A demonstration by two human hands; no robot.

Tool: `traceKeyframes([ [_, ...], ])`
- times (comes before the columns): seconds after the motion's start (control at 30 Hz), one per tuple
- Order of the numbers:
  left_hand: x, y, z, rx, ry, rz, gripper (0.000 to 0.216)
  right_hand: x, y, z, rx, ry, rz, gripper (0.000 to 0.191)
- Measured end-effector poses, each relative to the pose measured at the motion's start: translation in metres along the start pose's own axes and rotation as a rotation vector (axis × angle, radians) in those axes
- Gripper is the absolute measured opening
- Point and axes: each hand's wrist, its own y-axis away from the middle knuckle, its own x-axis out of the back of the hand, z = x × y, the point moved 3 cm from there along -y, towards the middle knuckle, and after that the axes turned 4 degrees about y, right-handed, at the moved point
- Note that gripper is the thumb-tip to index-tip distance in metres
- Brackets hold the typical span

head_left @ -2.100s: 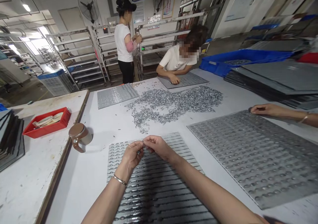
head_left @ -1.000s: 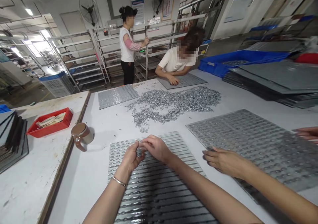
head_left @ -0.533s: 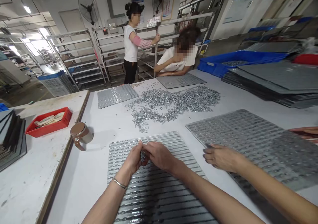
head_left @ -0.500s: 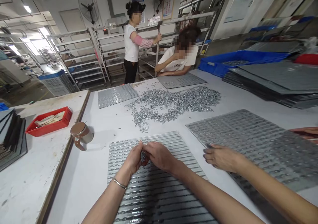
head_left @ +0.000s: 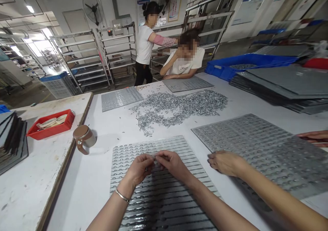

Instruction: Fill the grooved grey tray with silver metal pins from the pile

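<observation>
My left hand (head_left: 140, 168) is closed over the ridged grey panel (head_left: 148, 203) in front of me, and a bit of the small grey pointed pieces shows among its curled fingers. Thumb and forefinger of my right hand (head_left: 170, 162) are pinched together and meet the left fingertips. What the right fingers hold is too small to make out. Rows of raised lines with bead-like bumps run across the panel. Beyond it, a large heap of loose small grey pointed pieces (head_left: 184, 104) is spread on the white table (head_left: 102, 179).
At right, a co-worker's hands (head_left: 227, 162) hold another grey panel (head_left: 251, 138). A brown-lidded mug (head_left: 85, 138) and a red tray (head_left: 50, 125) are at left. Stacked panels (head_left: 282, 84) and a blue bin (head_left: 222, 67) stand back right. Two people (head_left: 183, 62) are behind the table.
My hands have moved slightly down and right, and the right fingers now pinch at the left fingertips. The co-worker's near hand shifted slightly left; the standing person moved right.
</observation>
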Motion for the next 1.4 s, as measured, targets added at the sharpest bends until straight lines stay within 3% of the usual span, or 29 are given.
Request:
traceKeyframes([
  [0.17, 0.001, -0.004, -0.005, -0.055, -0.083, 0.03, 0.037, 0.0, -0.004, 0.005, -0.045, 0.068, -0.068, 0.025],
  [0.37, 0.015, -0.012, 0.002, -0.024, 0.199, 0.247, 0.01, 0.007, -0.038, 0.012, 0.001, 0.413, 0.052, 0.028],
  [0.63, 0.03, -0.012, 0.006, -0.004, 0.262, 0.23, 0.007, 0.001, -0.079, 0.034, -0.084, 0.567, 0.086, 0.029],
  [0.77, 0.027, -0.013, 0.006, 0.01, 0.249, 0.222, 0.015, -0.005, -0.08, 0.034, -0.119, 0.614, 0.125, 0.021],
  [0.9, 0.016, -0.012, 0.005, 0.043, 0.178, 0.214, 0.037, -0.012, -0.056, 0.024, 0.053, 0.522, 0.116, 0.017],
  [1.0, 0.006, -0.009, 0.002, 0.052, 0.125, 0.216, 0.045, 0.023, -0.021, 0.02, 0.142, 0.48, 0.1, 0.01],
  [1.13, -0.004, -0.006, 0.0, 0.067, 0.071, 0.151, 0.048, 0.115, 0.027, 0.017, 0.156, 0.51, 0.129, 0.014],
  [1.2, -0.005, -0.005, 0.0, 0.102, 0.085, 0.137, 0.045, 0.128, 0.035, 0.013, 0.205, 0.531, 0.122, 0.024],
  [1.23, -0.004, -0.005, 0.0, 0.119, 0.098, 0.13, 0.042, 0.121, 0.031, 0.011, 0.217, 0.529, 0.11, 0.024],
  [1.27, -0.002, -0.005, 0.0, 0.131, 0.106, 0.124, 0.038, 0.107, 0.024, 0.008, 0.232, 0.511, 0.189, 0.023],
  [1.4, 0.011, -0.006, 0.006, 0.075, 0.137, 0.191, 0.014, 0.023, -0.025, 0.006, 0.221, 0.474, 0.137, 0.018],
])
